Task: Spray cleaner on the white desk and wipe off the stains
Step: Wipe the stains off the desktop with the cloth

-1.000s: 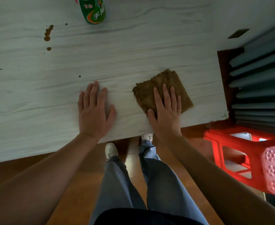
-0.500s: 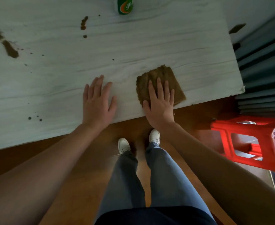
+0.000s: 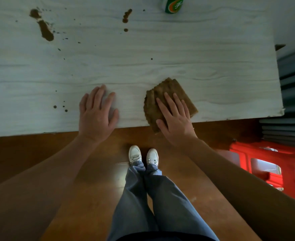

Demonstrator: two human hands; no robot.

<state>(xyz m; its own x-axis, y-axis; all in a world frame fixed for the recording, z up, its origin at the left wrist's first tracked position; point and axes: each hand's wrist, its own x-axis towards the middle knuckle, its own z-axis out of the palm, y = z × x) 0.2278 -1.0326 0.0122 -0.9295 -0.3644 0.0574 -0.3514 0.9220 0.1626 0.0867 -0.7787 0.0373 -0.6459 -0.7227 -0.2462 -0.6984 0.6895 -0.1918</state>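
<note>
White wood-grain desk point(image 3: 195, 54) fills the upper view, above a brown wooden floor point(image 3: 94, 188). A red stool point(image 3: 265, 162) stands at the right.

Hand status:
- I read the left hand point(image 3: 96, 115) as flat on bare desk near the front edge, fingers straight, holding nothing.
- The right hand point(image 3: 175, 119) lies flat on the folded brown cloth point(image 3: 167, 87), fingers extended. It presses the cloth down and does not grasp it.

Object positions:
- The cloth sits at the front edge, with one corner overhanging.
- The green cleaner bottle point(image 3: 173, 5) stands at the far edge, well apart from both hands. Only its lower part shows.
- The stains are a long smear point(image 3: 45, 31) at far left, a streak point(image 3: 126, 16) at far centre, and small spots point(image 3: 60, 107) just left of the left hand.

Hazards, as I judge them:
1. Drawing the cloth toward the body could drop it off the edge.
2. Wiping before spraying could spread the long smear.
3. A wide sweep along the far edge could topple the bottle.
4. Scattered specks are easily missed.
</note>
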